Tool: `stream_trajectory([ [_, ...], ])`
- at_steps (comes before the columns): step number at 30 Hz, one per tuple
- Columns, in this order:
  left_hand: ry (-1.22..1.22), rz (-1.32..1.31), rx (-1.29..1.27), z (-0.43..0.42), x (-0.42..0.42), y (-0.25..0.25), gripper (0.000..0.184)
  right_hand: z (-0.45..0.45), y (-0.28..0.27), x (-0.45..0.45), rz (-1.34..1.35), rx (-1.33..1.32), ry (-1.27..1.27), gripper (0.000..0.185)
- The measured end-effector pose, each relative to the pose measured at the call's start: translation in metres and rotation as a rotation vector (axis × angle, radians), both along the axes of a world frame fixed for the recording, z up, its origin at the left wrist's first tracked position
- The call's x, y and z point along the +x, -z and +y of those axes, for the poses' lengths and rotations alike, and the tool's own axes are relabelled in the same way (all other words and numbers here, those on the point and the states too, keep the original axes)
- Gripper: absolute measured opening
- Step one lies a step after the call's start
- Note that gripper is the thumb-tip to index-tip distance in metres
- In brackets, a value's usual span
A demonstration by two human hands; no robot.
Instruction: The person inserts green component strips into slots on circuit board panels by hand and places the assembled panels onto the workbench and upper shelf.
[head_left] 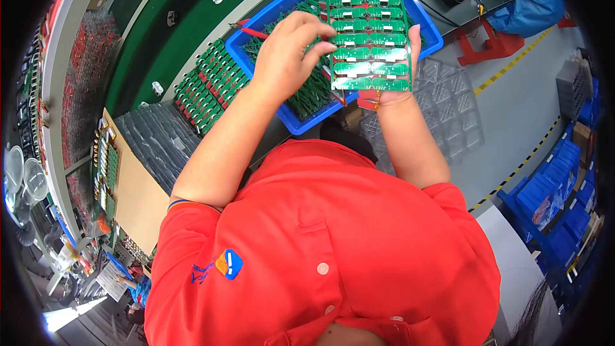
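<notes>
A green circuit board panel [369, 41], with rows of small boards carrying white and dark parts, is held up above a blue tub. My right hand [410, 57] grips it from behind and below, the thumb along its right edge; most of the fingers are hidden. At the panel's left edge is my left hand [288, 51], fingers bent, with a gap between thumb and forefinger. I cannot tell whether its fingertips touch the panel. Below, the blue tub [296, 125] contains many green board strips [311, 93]. A red-handled tool [254, 32] rests by the tub's left rim.
More board panels [208, 83] lie left of the tub, beside stacked dark trays [157, 138]. A green conveyor belt [192, 19] runs behind. Clear plastic trays [435, 106] sit to the right, near a red bracket [490, 43]. Blue bins [551, 182] stand far right.
</notes>
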State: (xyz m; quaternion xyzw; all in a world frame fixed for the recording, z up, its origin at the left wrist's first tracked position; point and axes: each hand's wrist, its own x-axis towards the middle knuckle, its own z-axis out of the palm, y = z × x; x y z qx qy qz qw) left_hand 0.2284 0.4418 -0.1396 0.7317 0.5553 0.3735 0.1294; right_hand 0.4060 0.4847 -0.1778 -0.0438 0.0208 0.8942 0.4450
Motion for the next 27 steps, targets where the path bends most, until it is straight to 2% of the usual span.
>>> stream_trajectory([
  [4,0.073,0.039,-0.031,0.001,-0.001,0.001,0.013,-0.005,-0.003,0.000,0.039,-0.017,-0.018,0.074],
  [5,0.017,-0.036,-0.049,0.000,0.001,0.002,0.014,-0.006,-0.003,0.001,0.057,-0.020,-0.027,0.075],
  [6,-0.038,-0.111,-0.067,-0.001,0.002,0.002,0.015,-0.008,-0.007,0.000,-0.074,0.041,-0.029,0.078],
  [10,-0.079,-0.060,-0.011,0.002,0.000,-0.004,0.015,-0.012,-0.011,0.002,-0.163,0.028,0.000,0.079],
  [12,0.030,0.045,-0.036,0.001,0.000,-0.006,0.014,-0.012,-0.007,0.004,0.112,0.043,-0.030,0.078],
  [14,0.034,0.060,-0.020,0.001,0.002,-0.003,0.014,-0.015,-0.007,0.004,0.118,-0.020,-0.012,0.078],
  [17,-0.131,-0.090,0.014,0.002,0.002,-0.004,0.010,-0.017,-0.011,0.005,-0.019,0.066,0.005,0.078],
  [22,-0.046,0.043,0.092,0.001,0.003,-0.013,0.010,-0.020,-0.014,0.008,0.025,0.046,-0.052,0.082],
  [23,-0.018,0.050,0.084,0.002,0.002,-0.012,0.010,-0.023,-0.019,0.006,-0.229,0.104,-0.002,0.085],
  [24,-0.019,0.052,0.086,0.002,0.002,-0.011,0.010,-0.024,-0.020,0.006,-0.227,0.107,-0.003,0.085],
  [26,-0.192,-0.064,0.059,0.002,0.003,-0.009,0.010,-0.025,-0.022,0.006,-0.153,0.146,-0.048,0.087],
  [27,-0.170,-0.094,0.073,0.003,0.002,-0.011,0.010,-0.026,-0.024,0.007,-0.168,0.139,-0.054,0.087],
])
